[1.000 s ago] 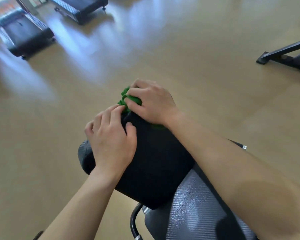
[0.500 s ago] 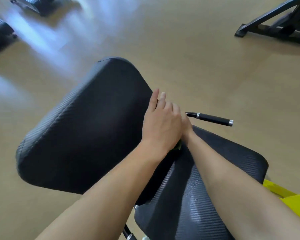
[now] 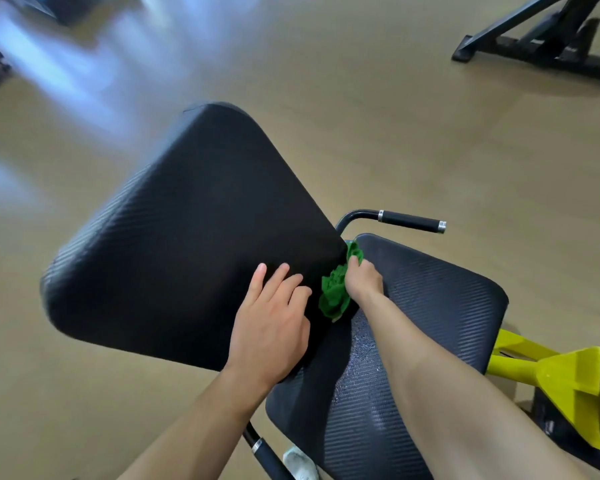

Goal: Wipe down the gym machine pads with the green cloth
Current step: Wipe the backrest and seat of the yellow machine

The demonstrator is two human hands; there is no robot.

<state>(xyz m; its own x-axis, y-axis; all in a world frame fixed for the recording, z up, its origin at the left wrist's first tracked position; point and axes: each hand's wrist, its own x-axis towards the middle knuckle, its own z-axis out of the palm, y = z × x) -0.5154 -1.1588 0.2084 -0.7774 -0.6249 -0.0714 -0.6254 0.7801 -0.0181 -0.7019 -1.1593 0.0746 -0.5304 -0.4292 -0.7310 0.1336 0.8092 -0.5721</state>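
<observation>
One crumpled green cloth, clutched by right hand, touches back pad; left hand lies flat there.

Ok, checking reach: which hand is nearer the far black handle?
Right. The right hand, gripping the green cloth, is just short of the handle; the left hand rests farther off on the large pad.
</observation>
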